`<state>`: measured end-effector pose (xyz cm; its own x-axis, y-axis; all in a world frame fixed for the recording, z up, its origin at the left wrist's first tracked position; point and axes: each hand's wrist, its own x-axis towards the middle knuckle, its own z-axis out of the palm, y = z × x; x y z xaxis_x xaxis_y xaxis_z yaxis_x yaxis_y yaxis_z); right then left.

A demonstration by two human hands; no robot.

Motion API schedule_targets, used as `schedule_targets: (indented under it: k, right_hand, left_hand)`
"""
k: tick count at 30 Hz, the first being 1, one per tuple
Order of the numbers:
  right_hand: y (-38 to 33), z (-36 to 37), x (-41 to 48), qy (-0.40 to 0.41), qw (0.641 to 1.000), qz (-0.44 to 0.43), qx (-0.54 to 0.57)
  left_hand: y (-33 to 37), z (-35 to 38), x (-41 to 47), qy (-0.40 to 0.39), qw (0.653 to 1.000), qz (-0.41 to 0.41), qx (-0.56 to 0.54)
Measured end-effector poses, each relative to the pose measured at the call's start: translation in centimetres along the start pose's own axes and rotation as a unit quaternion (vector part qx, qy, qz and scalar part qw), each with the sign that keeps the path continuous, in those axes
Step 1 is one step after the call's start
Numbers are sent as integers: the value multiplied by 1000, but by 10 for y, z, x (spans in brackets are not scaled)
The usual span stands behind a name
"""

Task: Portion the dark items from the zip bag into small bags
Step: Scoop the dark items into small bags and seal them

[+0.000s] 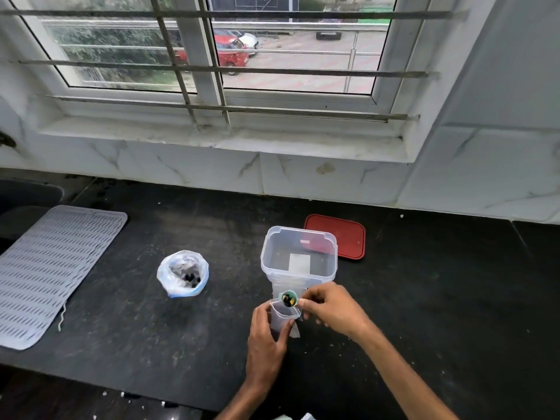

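Note:
The zip bag [182, 272] stands open on the black counter at centre left, with dark items visible inside. My left hand [266, 344] wraps around a small clear bag [283, 316], held upright just in front of the plastic container. My right hand [328, 307] pinches the small bag's top edge on the right side. A small green spoon [288, 299] holding dark items sits right at the bag's mouth, by my right fingertips. The small bag's lower part is hidden by my left fingers.
A clear plastic container [298, 256] stands open behind my hands, and its red lid [336, 237] lies flat behind it. A grey ribbed mat [51, 271] covers the counter's left side. The tiled wall and window sill [212, 137] bound the far edge.

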<state>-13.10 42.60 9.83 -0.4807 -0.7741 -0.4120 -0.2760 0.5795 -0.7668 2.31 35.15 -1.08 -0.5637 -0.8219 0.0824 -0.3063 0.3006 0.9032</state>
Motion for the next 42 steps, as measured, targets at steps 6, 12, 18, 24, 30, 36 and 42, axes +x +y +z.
schedule_targets:
  k: [6,12,18,24,30,36,42]
  right_hand:
    - [-5,25,3,120,941,-97,-301]
    - [-2,37,1,164,936,-138,-278]
    - [4,35,7,173,964,-95,-177]
    - [13,31,14,169,981,-43,-91]
    - [3,34,20,198,979,-59,0]
    - [-59,81,47,120,983,-138,6]
    - [-119,159,124,53,969,-166,-174]
  left_hand:
    - [4,3,2,2,1000,15,4]
    - [5,2,4,15,1000,22,-1]
    - [-2,2,7,8,1000,10,-11]
    - [-8,-3,15,-19,1000,4,2]
    - [-5,-33,22,11,999,5,42]
    - [-42,-128,86,355,919,-166,29]
    - [-94,-157,125,221,904,-360,65]
